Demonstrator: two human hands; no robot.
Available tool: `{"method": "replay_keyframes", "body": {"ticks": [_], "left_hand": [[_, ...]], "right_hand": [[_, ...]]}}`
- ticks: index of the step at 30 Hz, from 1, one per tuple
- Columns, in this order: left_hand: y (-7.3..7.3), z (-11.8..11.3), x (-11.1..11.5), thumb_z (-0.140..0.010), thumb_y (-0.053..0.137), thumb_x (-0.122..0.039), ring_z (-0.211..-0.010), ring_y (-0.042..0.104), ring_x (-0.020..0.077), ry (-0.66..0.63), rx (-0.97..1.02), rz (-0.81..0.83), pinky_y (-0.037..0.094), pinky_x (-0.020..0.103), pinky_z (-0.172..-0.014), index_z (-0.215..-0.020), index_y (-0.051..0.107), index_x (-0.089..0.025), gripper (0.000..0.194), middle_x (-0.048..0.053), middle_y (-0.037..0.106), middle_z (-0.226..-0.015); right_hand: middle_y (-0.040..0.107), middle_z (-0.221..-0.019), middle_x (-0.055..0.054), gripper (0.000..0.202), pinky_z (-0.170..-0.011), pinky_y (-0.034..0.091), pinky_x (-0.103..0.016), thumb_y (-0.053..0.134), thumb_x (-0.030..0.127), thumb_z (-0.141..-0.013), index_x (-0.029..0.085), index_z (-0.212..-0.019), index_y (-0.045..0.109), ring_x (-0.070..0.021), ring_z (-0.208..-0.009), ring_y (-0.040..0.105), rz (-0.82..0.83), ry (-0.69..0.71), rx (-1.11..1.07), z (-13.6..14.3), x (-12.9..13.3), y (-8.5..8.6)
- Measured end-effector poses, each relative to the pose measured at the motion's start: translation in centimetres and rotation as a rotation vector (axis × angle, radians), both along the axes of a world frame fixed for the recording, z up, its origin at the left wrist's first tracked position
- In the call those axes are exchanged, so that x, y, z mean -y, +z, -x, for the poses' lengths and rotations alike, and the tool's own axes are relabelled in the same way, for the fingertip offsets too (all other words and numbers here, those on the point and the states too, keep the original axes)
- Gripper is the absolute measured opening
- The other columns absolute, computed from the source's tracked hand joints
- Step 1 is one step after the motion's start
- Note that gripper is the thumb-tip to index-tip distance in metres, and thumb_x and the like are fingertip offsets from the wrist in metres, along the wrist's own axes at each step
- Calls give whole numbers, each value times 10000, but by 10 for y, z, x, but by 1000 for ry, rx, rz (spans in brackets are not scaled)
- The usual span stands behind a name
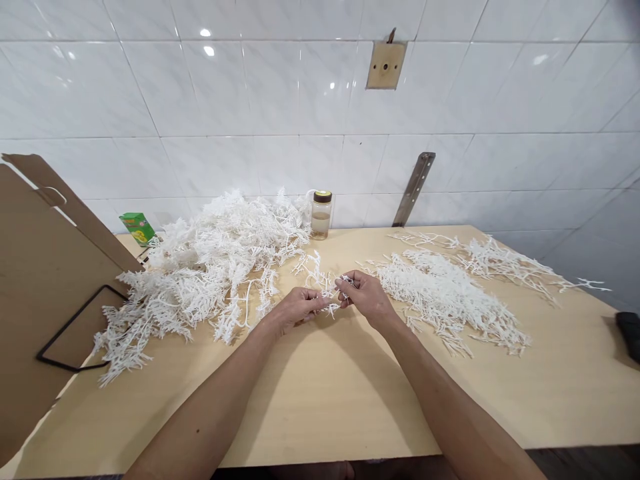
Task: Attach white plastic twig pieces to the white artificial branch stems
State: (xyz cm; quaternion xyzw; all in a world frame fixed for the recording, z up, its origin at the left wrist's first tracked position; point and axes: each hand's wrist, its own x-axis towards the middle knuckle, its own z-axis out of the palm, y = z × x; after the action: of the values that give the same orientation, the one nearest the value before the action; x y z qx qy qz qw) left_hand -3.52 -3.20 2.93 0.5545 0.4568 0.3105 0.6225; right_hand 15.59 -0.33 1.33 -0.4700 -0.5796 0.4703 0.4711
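Observation:
Both hands meet over the middle of the table around a small white plastic branch (316,268) with thin forked twigs. My left hand (296,308) pinches its lower left part between thumb and fingers. On the other side my right hand (367,295) has its fingertips closed on twigs of the same branch. To the left lies a big tangled heap of white artificial branches (215,253). A flatter pile of white twig pieces (445,293) spreads out right of my right hand. The exact grip points are partly hidden by the fingers.
A jar with a dark lid (321,217) stands by the tiled wall. At left are a cardboard box (50,280), a black wire frame (70,327) and a green carton (137,229). Barer white stems (510,263) lie far right, near a black object (629,333). A metal bracket (414,190) leans at the wall.

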Motion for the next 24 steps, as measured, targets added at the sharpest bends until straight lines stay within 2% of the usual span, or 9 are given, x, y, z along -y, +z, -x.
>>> {"method": "replay_keyframes", "body": {"ticks": [5,9,13,18,21,24], "left_hand": [[5,0,3,-610,750,-677,-428,201,46,-48,-26,11,58,275,-452,-559,382,-192,611,-77,283,-500],[2,-1,2,-592,777,-653,-424,198,39,-71,-5,76,52,266,-450,-610,462,-181,568,-73,341,-515],[-2,-3,0,-593,804,-594,-426,230,27,-1,46,78,64,247,-432,-740,546,-169,519,-59,452,-586],[0,-2,0,-605,802,-552,-404,232,17,48,59,76,71,238,-415,-669,519,-163,484,-57,458,-563],[0,-1,0,-599,808,-536,-391,217,15,10,61,101,55,247,-416,-630,516,-162,475,-59,442,-543],[-3,-2,-2,-611,799,-536,-383,230,19,55,76,103,41,256,-422,-617,507,-165,472,-51,455,-543]], "right_hand": [[646,-611,-4,351,-538,581,-305,745,487,-735,169,-837,635,-151,-528,627,-16,-6,16,3,0,-2],[631,-591,8,307,-508,566,-294,709,462,-762,177,-837,625,-155,-501,624,-30,-5,74,5,1,-3],[644,-606,7,249,-471,533,-271,663,428,-785,190,-832,607,-156,-474,622,-24,-21,195,8,4,-1],[654,-664,-8,252,-432,495,-259,619,448,-800,200,-843,605,-158,-492,612,-20,-39,275,10,6,0],[681,-779,-37,281,-497,527,-289,596,462,-820,196,-908,620,-165,-538,626,-78,-59,313,10,3,-3],[698,-933,-91,305,-698,561,-369,580,440,-840,184,-997,633,-215,-729,665,-238,-148,435,8,0,-7]]}}
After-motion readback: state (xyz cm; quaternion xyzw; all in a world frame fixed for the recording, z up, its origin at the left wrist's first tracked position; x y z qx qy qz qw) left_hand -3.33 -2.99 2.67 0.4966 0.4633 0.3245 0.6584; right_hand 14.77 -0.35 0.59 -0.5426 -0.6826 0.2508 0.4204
